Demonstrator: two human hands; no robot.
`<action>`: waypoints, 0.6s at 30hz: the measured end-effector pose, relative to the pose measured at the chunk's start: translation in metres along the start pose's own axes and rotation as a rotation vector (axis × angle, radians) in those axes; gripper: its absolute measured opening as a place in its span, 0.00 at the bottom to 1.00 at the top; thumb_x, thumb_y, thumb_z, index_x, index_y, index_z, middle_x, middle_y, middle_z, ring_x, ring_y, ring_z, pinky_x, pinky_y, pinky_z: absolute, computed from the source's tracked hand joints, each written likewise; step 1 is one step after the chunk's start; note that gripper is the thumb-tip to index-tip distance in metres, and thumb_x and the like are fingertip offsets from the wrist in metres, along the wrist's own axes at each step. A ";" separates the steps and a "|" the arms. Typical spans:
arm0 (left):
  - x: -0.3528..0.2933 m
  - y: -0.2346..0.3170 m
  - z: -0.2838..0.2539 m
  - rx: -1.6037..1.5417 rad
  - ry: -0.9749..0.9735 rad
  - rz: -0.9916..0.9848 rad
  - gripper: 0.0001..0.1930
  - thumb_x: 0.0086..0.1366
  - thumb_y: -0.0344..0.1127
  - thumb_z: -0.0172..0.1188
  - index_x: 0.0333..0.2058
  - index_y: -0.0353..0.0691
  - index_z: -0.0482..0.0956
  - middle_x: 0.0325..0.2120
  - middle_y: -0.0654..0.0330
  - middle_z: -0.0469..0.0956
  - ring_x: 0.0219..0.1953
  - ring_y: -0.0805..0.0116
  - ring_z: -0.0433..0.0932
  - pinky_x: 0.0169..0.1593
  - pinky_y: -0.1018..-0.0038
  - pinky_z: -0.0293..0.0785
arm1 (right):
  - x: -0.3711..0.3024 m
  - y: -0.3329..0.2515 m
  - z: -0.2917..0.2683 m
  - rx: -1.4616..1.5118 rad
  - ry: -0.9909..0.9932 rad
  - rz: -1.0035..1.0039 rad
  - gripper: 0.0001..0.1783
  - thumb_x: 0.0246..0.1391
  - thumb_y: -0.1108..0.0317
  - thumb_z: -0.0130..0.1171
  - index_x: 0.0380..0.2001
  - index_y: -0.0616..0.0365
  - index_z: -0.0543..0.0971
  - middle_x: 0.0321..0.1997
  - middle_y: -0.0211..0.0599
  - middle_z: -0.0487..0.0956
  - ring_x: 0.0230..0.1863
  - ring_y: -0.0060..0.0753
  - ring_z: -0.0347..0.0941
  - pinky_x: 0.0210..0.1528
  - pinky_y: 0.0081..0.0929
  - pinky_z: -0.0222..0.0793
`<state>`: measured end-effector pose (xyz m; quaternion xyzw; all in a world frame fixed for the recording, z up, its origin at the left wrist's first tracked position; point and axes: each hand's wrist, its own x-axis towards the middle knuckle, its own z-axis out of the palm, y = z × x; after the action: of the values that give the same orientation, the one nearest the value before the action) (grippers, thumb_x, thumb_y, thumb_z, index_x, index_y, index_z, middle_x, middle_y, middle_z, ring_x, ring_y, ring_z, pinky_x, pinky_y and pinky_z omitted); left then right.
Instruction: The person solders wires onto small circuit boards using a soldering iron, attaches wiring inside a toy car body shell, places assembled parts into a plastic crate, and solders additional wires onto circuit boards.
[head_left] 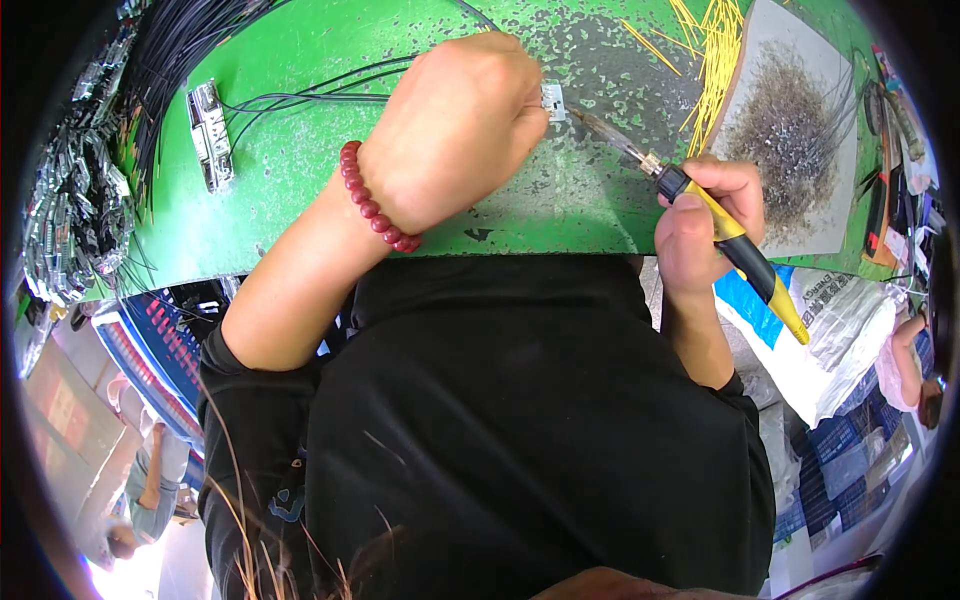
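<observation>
Soldering iron (pixel 742 254) in right grip (pixel 694 238), bare tabletop (pixel 590 205) between tip (pixel 580 117) and edge (pixel 560 254)

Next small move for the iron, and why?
Probably nudge the soldering iron slightly left until its tip clearly meets the small silver piece. The right hand grips the iron, and the tip points at the piece's edge beside the left hand; contact can't be confirmed.

Black top (pixel 540 420), red bracelet (pixel 367 203) (round beads)
</observation>
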<state>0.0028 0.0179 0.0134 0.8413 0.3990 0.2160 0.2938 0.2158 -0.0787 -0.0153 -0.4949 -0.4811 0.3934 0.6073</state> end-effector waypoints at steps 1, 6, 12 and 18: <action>0.000 0.000 0.000 0.000 0.000 0.001 0.05 0.49 0.24 0.61 0.21 0.32 0.74 0.23 0.53 0.75 0.28 0.54 0.76 0.33 0.67 0.73 | 0.000 0.000 0.000 -0.003 0.001 -0.003 0.19 0.50 0.61 0.67 0.35 0.63 0.72 0.27 0.26 0.71 0.25 0.11 0.62 0.28 0.13 0.56; 0.003 0.001 -0.001 0.126 -0.024 0.002 0.05 0.51 0.26 0.60 0.21 0.32 0.73 0.21 0.52 0.74 0.27 0.51 0.74 0.32 0.63 0.71 | 0.003 -0.002 0.002 0.010 -0.011 -0.009 0.16 0.50 0.64 0.65 0.35 0.63 0.72 0.26 0.25 0.71 0.25 0.11 0.62 0.28 0.13 0.56; 0.014 0.007 -0.005 0.222 -0.141 -0.061 0.07 0.52 0.29 0.56 0.20 0.32 0.72 0.23 0.49 0.73 0.30 0.46 0.73 0.34 0.57 0.70 | 0.001 -0.003 0.002 -0.014 -0.027 0.020 0.14 0.50 0.69 0.64 0.36 0.63 0.72 0.27 0.25 0.71 0.25 0.11 0.62 0.28 0.13 0.57; 0.017 0.009 -0.010 0.248 -0.205 -0.076 0.07 0.54 0.29 0.54 0.21 0.32 0.73 0.25 0.48 0.74 0.31 0.44 0.74 0.36 0.55 0.70 | 0.003 -0.006 0.005 -0.034 -0.050 0.028 0.13 0.50 0.70 0.64 0.36 0.63 0.72 0.27 0.26 0.71 0.25 0.11 0.63 0.28 0.13 0.58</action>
<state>0.0120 0.0299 0.0290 0.8731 0.4220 0.0670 0.2350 0.2120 -0.0760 -0.0090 -0.5021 -0.4956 0.4060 0.5809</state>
